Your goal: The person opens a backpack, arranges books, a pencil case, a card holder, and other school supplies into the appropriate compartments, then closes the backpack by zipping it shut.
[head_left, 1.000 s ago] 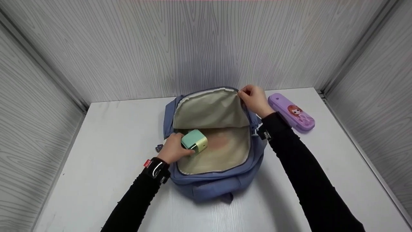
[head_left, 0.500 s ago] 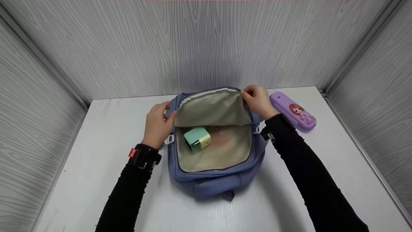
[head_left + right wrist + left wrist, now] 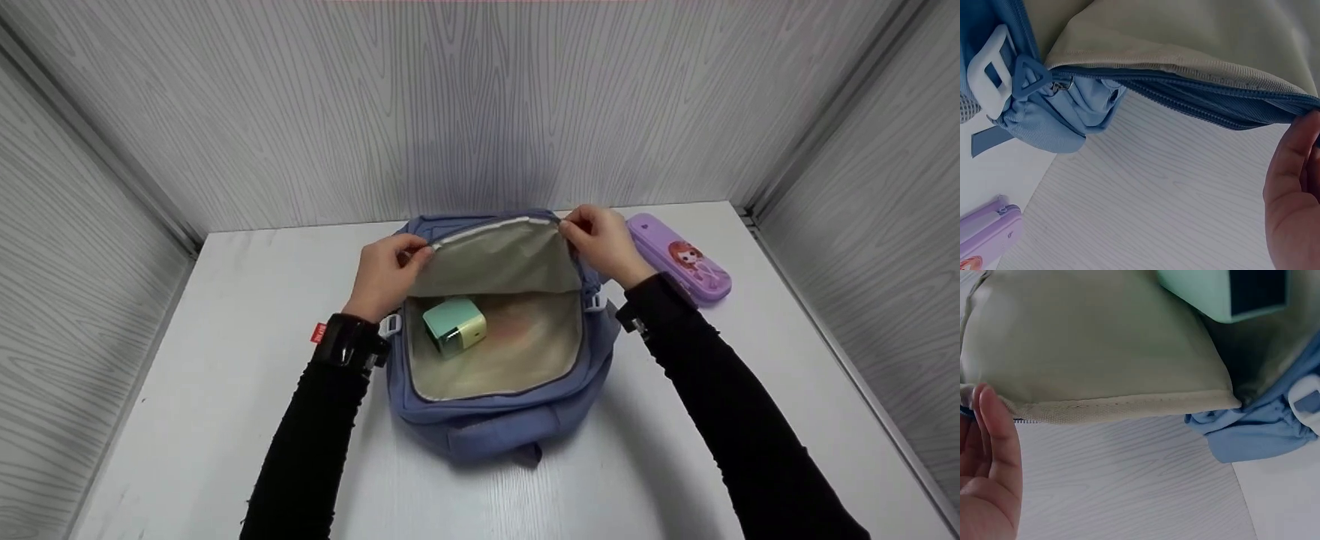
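Observation:
A blue backpack (image 3: 480, 420) lies open on the white table, its beige-lined flap (image 3: 499, 259) raised. My left hand (image 3: 390, 270) pinches the flap's left edge, and my right hand (image 3: 600, 240) pinches its right corner. A mint-green and yellow box-shaped thing (image 3: 454, 326) rests inside the bag on the lining. In the left wrist view the flap's stitched beige rim (image 3: 1123, 405) runs past my fingers (image 3: 994, 439), with the green box (image 3: 1224, 292) above. The right wrist view has the zipper edge (image 3: 1202, 95) meeting my fingers (image 3: 1292, 163) beside a white buckle (image 3: 991, 56).
A purple pencil case (image 3: 679, 259) with a cartoon girl lies on the table just right of my right hand, and its end shows in the right wrist view (image 3: 985, 233). Grey wood-grain walls (image 3: 480, 112) enclose the table at the back and on both sides.
My left hand let go of the green box inside the bag, rose to the bag's left side, then took hold of the flap's left edge. The right hand kept its hold.

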The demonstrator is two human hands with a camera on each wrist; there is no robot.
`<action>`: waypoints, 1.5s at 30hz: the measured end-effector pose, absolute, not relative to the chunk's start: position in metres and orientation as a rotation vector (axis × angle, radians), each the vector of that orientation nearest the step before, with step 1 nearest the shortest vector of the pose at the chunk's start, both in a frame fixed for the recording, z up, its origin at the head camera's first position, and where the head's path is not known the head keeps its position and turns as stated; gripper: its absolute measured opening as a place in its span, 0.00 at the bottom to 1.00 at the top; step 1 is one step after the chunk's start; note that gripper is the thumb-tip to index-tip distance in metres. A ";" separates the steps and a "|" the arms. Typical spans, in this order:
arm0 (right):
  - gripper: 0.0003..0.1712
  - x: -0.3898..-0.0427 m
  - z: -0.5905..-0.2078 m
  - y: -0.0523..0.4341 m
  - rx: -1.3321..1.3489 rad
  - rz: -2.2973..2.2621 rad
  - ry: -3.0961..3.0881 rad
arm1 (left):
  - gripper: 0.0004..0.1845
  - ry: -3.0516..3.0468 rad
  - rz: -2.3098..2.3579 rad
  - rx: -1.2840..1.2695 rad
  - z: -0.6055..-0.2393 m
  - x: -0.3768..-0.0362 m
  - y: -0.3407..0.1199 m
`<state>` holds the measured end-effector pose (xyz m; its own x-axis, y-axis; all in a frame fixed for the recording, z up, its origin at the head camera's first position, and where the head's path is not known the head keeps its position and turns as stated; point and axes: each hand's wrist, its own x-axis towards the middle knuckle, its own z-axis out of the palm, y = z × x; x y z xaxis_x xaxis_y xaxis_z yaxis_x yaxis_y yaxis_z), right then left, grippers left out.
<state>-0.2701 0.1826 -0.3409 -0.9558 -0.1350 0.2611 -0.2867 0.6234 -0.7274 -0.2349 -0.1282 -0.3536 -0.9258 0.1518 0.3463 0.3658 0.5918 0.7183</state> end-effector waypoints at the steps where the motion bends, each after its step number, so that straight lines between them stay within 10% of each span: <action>1: 0.11 -0.269 -0.341 0.183 0.355 1.236 -2.663 | 0.10 -2.568 -1.250 -0.429 -0.353 -0.235 -0.128; 14: 0.15 -0.282 -0.371 0.238 0.332 1.262 -2.623 | 0.09 -2.458 -1.309 -0.125 -0.344 -0.240 -0.128; 29: 0.54 -0.256 -0.488 0.384 -0.349 0.734 -3.044 | 0.08 -2.431 -1.468 0.028 -0.343 -0.239 -0.131; 45: 0.32 -0.256 -0.495 0.376 -0.426 0.796 -2.963 | 0.08 -2.431 -1.469 0.031 -0.346 -0.239 -0.127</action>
